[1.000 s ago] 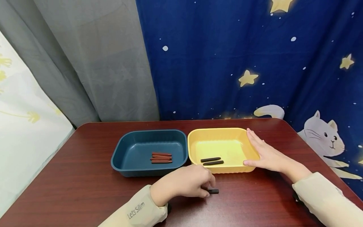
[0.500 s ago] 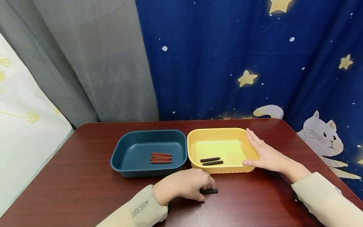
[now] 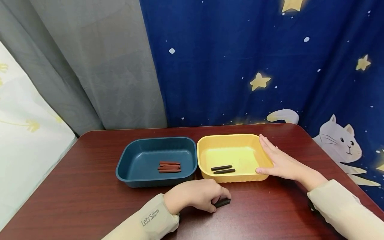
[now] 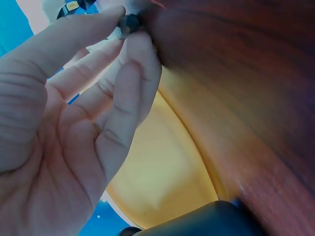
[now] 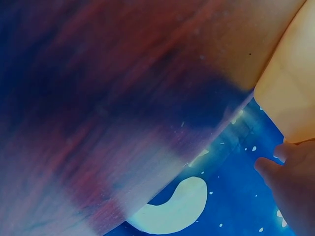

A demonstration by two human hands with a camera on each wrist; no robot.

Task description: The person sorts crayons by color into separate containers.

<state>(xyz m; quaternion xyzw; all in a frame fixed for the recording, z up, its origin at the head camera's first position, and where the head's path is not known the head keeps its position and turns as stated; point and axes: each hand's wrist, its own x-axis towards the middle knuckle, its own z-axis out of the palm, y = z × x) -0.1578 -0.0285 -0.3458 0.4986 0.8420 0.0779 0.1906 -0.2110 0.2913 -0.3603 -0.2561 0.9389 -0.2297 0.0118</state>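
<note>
My left hand (image 3: pixel 199 196) is over the table in front of the two trays, pinching a black crayon (image 3: pixel 222 202) between thumb and fingers. In the left wrist view the crayon (image 4: pixel 130 23) shows end-on between the thumb tip and a fingertip. My right hand (image 3: pixel 280 163) rests on the right side of the yellow tray (image 3: pixel 234 178), fingers extended along the rim and thumb near the front corner. Two black crayons (image 3: pixel 224 171) lie side by side in that tray. The right wrist view catches part of the right hand (image 5: pixel 295 177) by the tray's wall.
A dark blue tray (image 3: pixel 157 182) stands directly left of the yellow one and holds several reddish-brown crayons (image 3: pixel 169 167). Both are on a dark red wooden table (image 3: pixel 90 186). Behind its far edge hang a grey curtain (image 3: pixel 120 83) and a blue starry curtain (image 3: pixel 210 66).
The black crayon at my left hand has turned from nearly level to slanted, its right end raised in view, as the fingers shifted along it. My right hand stays at the yellow tray.
</note>
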